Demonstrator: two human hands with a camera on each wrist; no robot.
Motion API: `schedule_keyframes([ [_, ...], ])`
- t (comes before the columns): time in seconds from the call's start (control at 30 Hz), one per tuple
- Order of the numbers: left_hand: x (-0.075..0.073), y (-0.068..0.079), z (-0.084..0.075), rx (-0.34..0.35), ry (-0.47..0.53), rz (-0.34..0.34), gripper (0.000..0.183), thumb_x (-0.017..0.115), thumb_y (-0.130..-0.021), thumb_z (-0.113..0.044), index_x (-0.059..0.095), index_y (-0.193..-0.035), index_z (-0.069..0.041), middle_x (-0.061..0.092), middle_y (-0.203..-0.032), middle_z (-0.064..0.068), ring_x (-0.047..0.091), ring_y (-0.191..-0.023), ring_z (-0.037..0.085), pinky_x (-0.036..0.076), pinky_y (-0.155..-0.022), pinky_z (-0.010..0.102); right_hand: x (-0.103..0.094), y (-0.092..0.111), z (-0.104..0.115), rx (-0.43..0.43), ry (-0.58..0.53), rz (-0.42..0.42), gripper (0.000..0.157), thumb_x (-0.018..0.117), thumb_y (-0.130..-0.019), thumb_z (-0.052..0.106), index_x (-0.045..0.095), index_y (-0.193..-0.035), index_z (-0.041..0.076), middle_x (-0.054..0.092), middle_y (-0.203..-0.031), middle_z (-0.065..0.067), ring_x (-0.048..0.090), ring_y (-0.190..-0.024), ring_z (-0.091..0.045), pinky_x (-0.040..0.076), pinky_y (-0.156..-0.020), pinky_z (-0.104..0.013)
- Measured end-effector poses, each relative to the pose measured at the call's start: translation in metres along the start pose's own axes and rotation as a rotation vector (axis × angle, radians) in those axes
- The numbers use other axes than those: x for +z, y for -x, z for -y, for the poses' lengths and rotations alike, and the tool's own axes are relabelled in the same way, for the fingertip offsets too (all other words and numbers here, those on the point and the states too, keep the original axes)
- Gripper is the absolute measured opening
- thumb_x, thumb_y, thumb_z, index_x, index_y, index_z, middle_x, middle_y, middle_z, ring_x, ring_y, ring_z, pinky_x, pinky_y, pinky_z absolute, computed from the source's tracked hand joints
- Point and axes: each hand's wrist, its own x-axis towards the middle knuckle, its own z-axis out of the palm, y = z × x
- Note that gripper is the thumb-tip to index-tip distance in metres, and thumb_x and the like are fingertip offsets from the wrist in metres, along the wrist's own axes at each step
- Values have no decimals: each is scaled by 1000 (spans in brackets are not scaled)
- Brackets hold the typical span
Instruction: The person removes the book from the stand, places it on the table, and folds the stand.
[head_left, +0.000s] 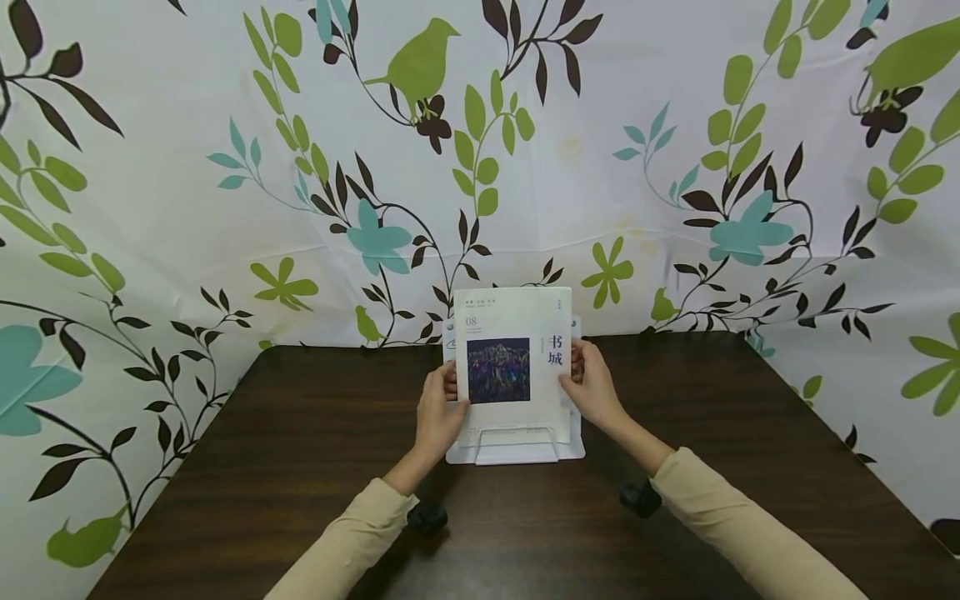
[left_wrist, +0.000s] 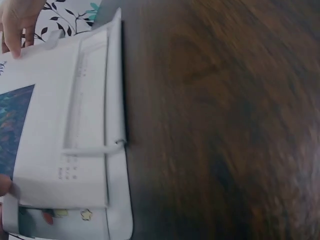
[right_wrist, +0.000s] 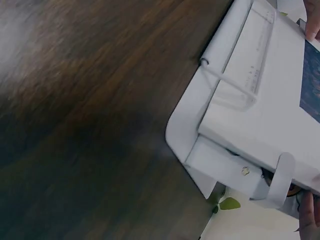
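Book (head_left: 513, 367) is set in stand (head_left: 517, 455), its 2 side edges pinched by L hand (head_left: 438, 414) & R hand (head_left: 597, 390); whether stand's gripped too can't be told. Prob. light, semi-stiff, a bit slick; best held mid-edge.

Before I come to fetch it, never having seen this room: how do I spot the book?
Find the dark brown wooden table, then the white flat-backed stand near its middle. The white rectangular book is in front of the stand's back, its lower part behind a thin bar. Unlike the stand, it bears a dark, nearly square picture and large Chinese characters.
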Motion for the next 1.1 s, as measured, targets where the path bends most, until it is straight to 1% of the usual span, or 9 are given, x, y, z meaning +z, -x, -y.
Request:
schedule_keyframes([
  [0.1,0,0,4,58,25,7,67,67,-63,18,44,-125,8,49,-98,18,52,-79,23,51,-66,32,0,3,-3,-83,69,17,50,60,-76,-12,39,-122,-8,50,-97,-18,49,-79,-22,45,-60,-21],
  [0.23,1,-1,6,83,9,9,73,69,-61,15,42,-128,7,47,-100,18,52,-78,22,50,-64,29,-1,6,-6,-143,136,49,54,60,-78,-9,35,-126,-4,55,-96,-16,52,-75,-19,46,-58,-24],
  [0.43,1,2,6,95,-37,18,74,71,-63,12,40,-131,7,47,-104,20,55,-78,23,52,-65,31,-2,7,-10,-169,106,76,57,59,-79,-10,32,-128,-4,54,-94,-16,51,-74,-19,45,-56,-23],
  [0.67,0,3,5,133,-43,18,73,71,-64,13,41,-130,7,48,-106,19,57,-81,24,53,-65,31,-2,7,-15,-186,94,89,59,61,-78,-10,32,-129,-4,54,-95,-16,51,-75,-19,44,-55,-22],
  [0.77,0,2,4,126,-46,15,73,71,-64,13,41,-130,8,47,-106,19,57,-82,24,53,-65,31,-3,5,-15,-200,89,85,58,60,-78,-12,33,-129,-4,54,-94,-16,52,-76,-20,44,-55,-23],
  [0.97,0,0,4,92,-43,11,71,71,-63,13,42,-128,8,48,-105,19,56,-81,24,53,-64,31,-4,4,-15,-223,87,101,57,55,-78,-15,32,-130,-5,53,-94,-15,52,-79,-21,43,-57,-24],
  [1.1,1,-1,4,86,-31,0,69,71,-63,14,44,-127,8,50,-104,18,55,-80,23,52,-63,30,-5,4,-15,-228,91,110,57,55,-79,-15,31,-130,-5,53,-94,-14,52,-80,-21,43,-58,-24],
])
